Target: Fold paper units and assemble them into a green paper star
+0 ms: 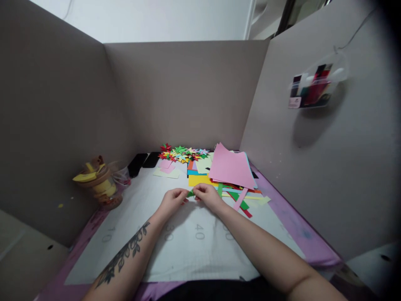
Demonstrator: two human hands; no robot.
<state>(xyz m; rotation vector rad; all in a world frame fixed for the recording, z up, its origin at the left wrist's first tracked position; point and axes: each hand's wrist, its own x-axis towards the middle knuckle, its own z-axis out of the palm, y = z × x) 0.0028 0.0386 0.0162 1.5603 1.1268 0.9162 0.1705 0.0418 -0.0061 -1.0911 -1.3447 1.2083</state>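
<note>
Both hands meet over the middle of a white mat printed with numbers. My left hand and my right hand pinch a small folded green paper piece between their fingertips. The fingers of both hands are curled closed around it. A tattoo runs along my left forearm. Just right of my right hand lie loose paper strips in green, pink and red.
A stack of coloured paper sheets with pink on top lies at the back right. A pile of folded paper stars sits at the back. Two black objects and a jar with a yellow lid stand left. Grey partition walls enclose the desk.
</note>
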